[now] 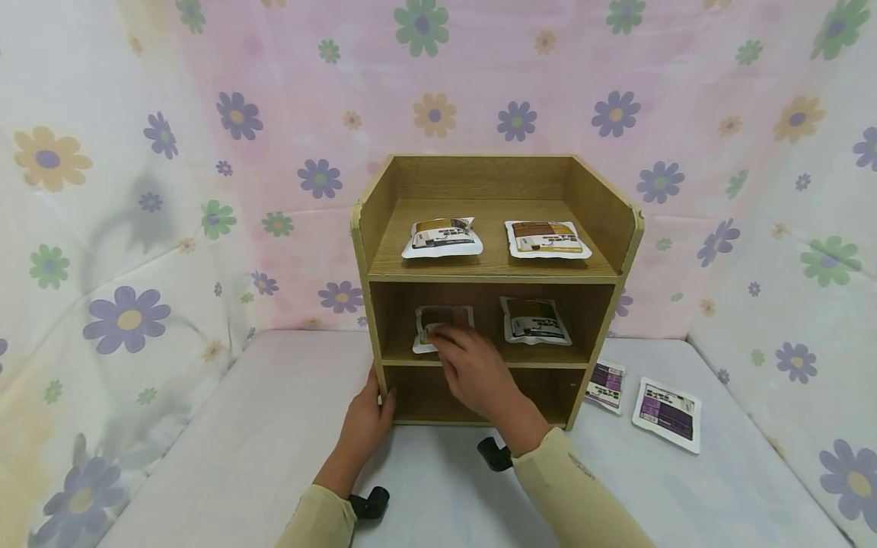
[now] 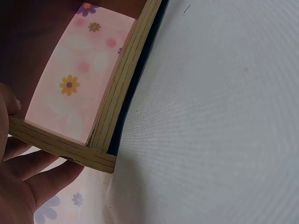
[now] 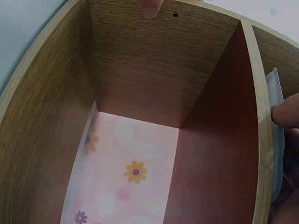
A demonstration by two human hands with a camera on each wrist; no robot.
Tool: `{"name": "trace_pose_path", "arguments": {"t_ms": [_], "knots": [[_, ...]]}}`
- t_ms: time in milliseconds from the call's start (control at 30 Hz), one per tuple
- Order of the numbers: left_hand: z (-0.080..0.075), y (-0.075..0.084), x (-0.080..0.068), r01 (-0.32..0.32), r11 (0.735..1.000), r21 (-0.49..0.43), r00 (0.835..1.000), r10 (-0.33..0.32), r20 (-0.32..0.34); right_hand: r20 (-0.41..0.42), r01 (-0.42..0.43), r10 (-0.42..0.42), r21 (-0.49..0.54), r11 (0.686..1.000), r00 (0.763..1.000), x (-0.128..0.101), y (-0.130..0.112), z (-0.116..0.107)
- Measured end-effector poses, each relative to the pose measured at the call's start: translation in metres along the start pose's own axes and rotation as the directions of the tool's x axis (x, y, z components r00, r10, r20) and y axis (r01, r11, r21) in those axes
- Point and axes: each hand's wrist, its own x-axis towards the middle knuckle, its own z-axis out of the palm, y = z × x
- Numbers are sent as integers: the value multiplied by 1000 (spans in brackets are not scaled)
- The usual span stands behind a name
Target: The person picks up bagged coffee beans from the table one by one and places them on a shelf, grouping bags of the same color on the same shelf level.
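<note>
A wooden shelf unit (image 1: 493, 278) with a top tray and two compartments stands on the table. Its left side panel is gripped by my left hand (image 1: 366, 418), low down; in the left wrist view, the thumb lies inside and the fingers outside the panel edge (image 2: 60, 148). My right hand (image 1: 477, 371) reaches into the middle compartment and holds the front edge of a white-rimmed food packet (image 1: 445, 314) at its left, partly covering it. In the right wrist view, the thumb presses that packet's pale edge (image 3: 277, 149). Beside it lies another packet (image 1: 536, 321).
Two packets with brown-yellow labels, the left packet (image 1: 442, 238) and the right packet (image 1: 548, 240), lie on the top shelf. Purple-labelled packets (image 1: 668, 415) lie on the white-covered table (image 1: 294, 426) to the right. Floral cloth (image 1: 274, 137) hangs around the back and sides.
</note>
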Motion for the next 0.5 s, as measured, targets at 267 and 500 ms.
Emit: {"name": "trace_pose_path", "arguments": {"t_ms": [267, 500], "knots": [[0, -1, -1, -13, 1000, -1, 1000, 13, -13, -24, -9, 9, 3, 1000, 1000, 10, 4, 9], [0, -1, 0, -24, 1000, 1, 999, 24, -24, 8, -39, 39, -6, 999, 999, 15, 5, 12]]}}
